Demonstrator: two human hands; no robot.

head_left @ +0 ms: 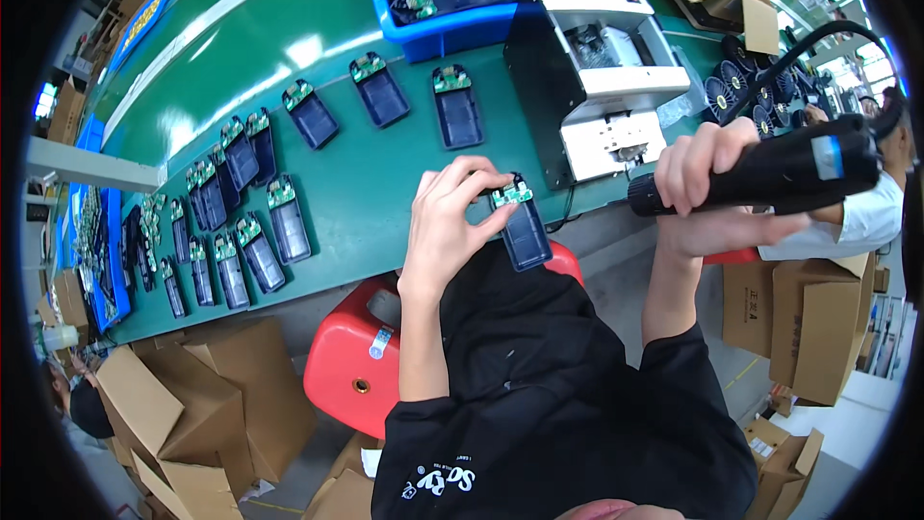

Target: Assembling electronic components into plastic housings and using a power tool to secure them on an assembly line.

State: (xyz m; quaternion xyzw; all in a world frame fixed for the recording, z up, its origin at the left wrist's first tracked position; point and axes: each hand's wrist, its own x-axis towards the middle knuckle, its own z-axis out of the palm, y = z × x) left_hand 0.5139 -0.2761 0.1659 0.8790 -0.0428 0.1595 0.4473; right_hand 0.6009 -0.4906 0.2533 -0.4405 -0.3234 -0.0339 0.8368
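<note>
- The dark blue casing (526, 239), a green circuit board (511, 195) at its upper end, hangs past the near edge of the tabletop (366, 173), over the person's lap.
- The fingers of the left hand (450, 217) are pinched on its board end, thumb and forefinger close together.
- The fingers of the right hand (707, 169) wrap round a black handheld tool (780, 178); its narrow end faces the casing, apart from it.
- This one looks to be mid-work; whether its board is fastened cannot be told.
- Three similar casings (458, 116) lie spaced out beyond the left hand, with a tighter group (231, 270) farther left; which are finished is unclear.
- More fill the blue bin (452, 37) at the back, so plenty seems left.
- Bare tabletop lies left of the left hand; the black-and-white machine (626, 82) crowds the right, and the tool's cable (818, 31) arches above.
</note>
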